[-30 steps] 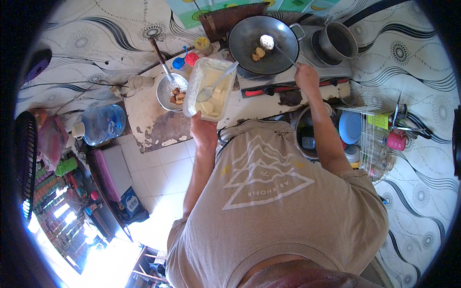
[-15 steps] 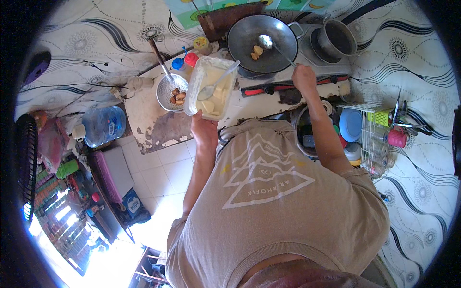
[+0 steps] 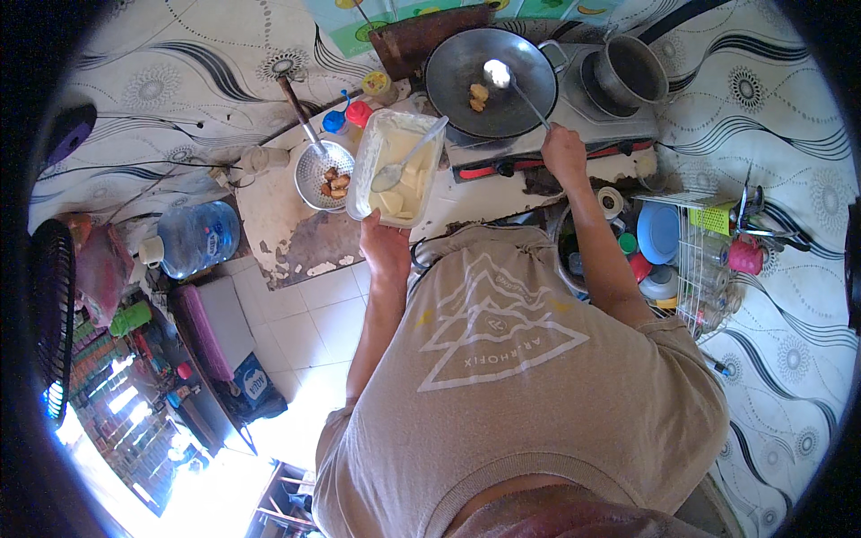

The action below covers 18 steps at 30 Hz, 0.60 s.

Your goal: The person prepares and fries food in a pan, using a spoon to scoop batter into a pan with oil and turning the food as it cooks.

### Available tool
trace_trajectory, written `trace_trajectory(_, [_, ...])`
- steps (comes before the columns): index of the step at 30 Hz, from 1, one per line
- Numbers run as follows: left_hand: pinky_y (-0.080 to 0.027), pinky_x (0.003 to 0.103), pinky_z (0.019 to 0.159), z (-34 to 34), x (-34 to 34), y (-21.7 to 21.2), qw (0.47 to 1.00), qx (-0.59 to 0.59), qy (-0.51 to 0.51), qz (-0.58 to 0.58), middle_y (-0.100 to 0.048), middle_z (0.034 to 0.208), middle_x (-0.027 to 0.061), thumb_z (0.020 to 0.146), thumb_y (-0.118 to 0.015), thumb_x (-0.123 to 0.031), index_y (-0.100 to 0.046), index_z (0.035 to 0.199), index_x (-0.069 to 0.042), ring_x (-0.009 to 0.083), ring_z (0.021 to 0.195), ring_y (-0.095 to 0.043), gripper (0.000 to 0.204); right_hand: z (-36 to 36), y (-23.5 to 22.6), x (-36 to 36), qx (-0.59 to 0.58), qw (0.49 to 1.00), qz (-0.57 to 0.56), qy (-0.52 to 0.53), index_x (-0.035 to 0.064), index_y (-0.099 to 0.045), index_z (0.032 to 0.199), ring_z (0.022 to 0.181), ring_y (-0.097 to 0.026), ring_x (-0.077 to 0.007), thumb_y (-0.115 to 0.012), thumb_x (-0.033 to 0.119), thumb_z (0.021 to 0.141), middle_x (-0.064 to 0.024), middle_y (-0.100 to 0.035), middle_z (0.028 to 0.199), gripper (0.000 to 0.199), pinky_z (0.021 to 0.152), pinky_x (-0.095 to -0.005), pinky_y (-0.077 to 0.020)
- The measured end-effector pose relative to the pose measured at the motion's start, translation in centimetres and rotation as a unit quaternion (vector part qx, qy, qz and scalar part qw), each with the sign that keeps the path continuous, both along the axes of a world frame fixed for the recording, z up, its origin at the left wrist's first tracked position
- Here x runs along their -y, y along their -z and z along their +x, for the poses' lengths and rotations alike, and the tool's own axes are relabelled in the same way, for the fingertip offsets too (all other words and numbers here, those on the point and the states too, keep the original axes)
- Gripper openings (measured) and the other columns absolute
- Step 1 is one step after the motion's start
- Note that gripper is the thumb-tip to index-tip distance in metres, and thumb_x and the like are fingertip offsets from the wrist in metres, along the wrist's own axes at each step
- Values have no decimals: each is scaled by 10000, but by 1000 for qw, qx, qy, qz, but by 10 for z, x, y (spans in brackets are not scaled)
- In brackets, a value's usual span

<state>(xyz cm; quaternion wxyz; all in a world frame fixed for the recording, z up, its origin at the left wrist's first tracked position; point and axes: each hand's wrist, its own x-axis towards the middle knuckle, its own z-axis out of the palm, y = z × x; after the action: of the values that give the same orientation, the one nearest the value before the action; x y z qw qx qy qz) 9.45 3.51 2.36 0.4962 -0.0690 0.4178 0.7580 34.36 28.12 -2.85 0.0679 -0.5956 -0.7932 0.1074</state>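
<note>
My left hand [image 3: 384, 244] holds a clear rectangular plastic tub [image 3: 395, 166] of pale batter and pieces, with a metal spoon [image 3: 402, 164] resting inside it. My right hand [image 3: 564, 149] grips the handle of a long metal ladle [image 3: 511, 82] whose bowl sits in a dark wok [image 3: 491, 70] on the stove. A few golden pieces [image 3: 479, 95] lie in the wok beside the ladle's bowl. The wok is just right of and beyond the tub.
A wire strainer [image 3: 325, 176] with fried pieces sits left of the tub. A steel pot [image 3: 630, 72] stands on the right burner. Small capped bottles [image 3: 357, 109], a dish rack [image 3: 708, 260] with cups, a blue water jug [image 3: 195, 237] and a fan [image 3: 52, 314] surround the counter.
The ladle in my right hand has shifted slightly within the wok. The tub stays held in my left hand at about the same spot.
</note>
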Motion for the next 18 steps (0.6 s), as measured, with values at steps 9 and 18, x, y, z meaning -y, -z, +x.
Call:
trace_trajectory(9, [-358,443,1063,2,-4,-2,1000,-3,7,3,-449,1372,104,864,-550,-288,-385,1375,-55,261,1273,-432,584,-6,-12,25,19,999,-34,-9,-18,-649,953,752,-661,-438,-487,152,893,-261,-647,825,242,667,-515,-541])
trace_trajectory(18, [-351,452,1069,3,-8,-3,1000,-2,12,7,-454,1378,117,869,-522,-276,-375,1385,-48,270,1278,-434,583,-11,-11,18,1,999,-25,-23,102,-645,1172,805,-646,-412,-513,139,896,-241,-655,858,308,717,-509,-521])
